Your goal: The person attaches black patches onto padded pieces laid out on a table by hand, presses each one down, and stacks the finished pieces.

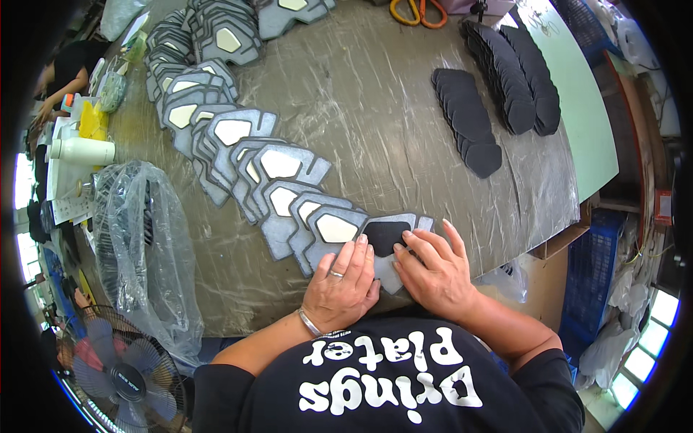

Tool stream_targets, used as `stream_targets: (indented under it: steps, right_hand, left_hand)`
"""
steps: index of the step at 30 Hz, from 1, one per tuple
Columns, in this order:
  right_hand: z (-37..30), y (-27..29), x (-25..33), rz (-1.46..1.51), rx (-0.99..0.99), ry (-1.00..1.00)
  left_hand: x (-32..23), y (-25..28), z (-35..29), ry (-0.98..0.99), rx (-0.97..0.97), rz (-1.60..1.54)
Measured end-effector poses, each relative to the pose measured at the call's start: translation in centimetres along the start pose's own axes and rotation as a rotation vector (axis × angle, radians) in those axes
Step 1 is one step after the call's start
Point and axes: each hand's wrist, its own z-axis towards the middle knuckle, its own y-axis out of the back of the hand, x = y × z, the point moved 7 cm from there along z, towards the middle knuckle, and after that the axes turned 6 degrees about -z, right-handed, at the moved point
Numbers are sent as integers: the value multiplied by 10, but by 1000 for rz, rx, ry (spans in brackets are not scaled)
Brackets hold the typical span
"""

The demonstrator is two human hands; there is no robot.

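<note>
Across the head view's wrinkled, plastic-covered table [346,94], a black patch [386,238] lies on a grey piece [390,276] near the front edge. The left hand [341,285] and right hand [437,273] touch the patch, fingers extended, unclosed. A fan [126,379] stands left, a blue crate [593,278] right.

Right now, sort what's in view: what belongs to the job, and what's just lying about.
Likely in the job:
Black piece, left hand and right hand at its edges
Grey piece beneath it
Overlapping grey pieces with cream patches
Stacked black pieces

Probably just around:
White bottle
Clear plastic bag
Fan
</note>
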Motion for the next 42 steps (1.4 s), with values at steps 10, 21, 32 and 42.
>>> stream_targets:
  steps: [10, 21, 32, 42]
  right_hand:
    - [36, 1, -7, 86, -85, -6]
    - [18, -7, -20, -67, 53, 14]
    - [23, 7, -35, 333, -2, -83]
    - [40, -10, 23, 787, -16, -131]
  left_hand:
    - [-4, 3, 3, 45, -73, 39]
    - [-5, -2, -2, 83, -114, 53]
    - [-9, -4, -10, 77, -234, -65]
    - [89, 43, -82, 582, -741, -1282]
